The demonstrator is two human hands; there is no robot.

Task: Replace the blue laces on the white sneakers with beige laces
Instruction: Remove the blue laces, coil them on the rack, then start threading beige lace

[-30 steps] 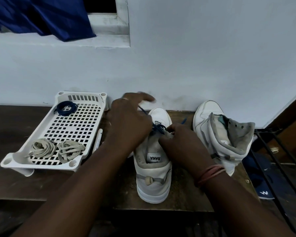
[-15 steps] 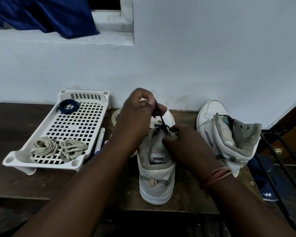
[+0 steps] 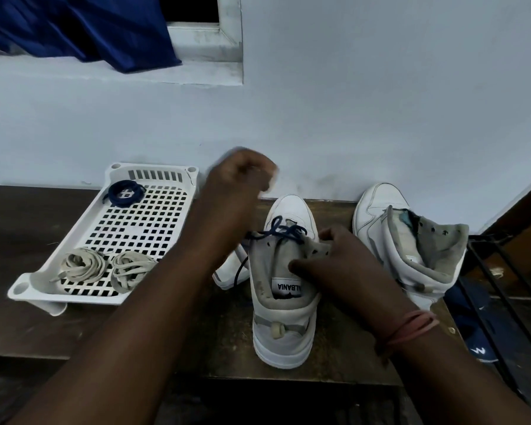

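fig. unlacing the near sneaker [image 3: 284, 289], heel toward the viewer on the wooden table [image 3: 37, 228]. blue lace [image 3: 281, 232] is threaded only thru the lower eyelets near the toe; one loose end hangs down the shoe's left side. left hand [image 3: 238, 182] is raised above & left of the toe, fingers curled; motion blur, so cannot tell whether it has the lace. right hand [image 3: 328, 259] grips the collar/tongue area w/ curled fingers, steadying the shoe. second sneaker [image 3: 411, 240] stands to the right, no lace visible. white perforated tray [image 3: 141, 219] at left holds a coiled blue lace [image 3: 124, 193] at the far end & two beige lace bundles [image 3: 105, 268] at the near end. technique, as judged: keep the right hand firm on the collar, pull one crossing at a time straight out of its eyelet, don't yank or the aglet may snag.
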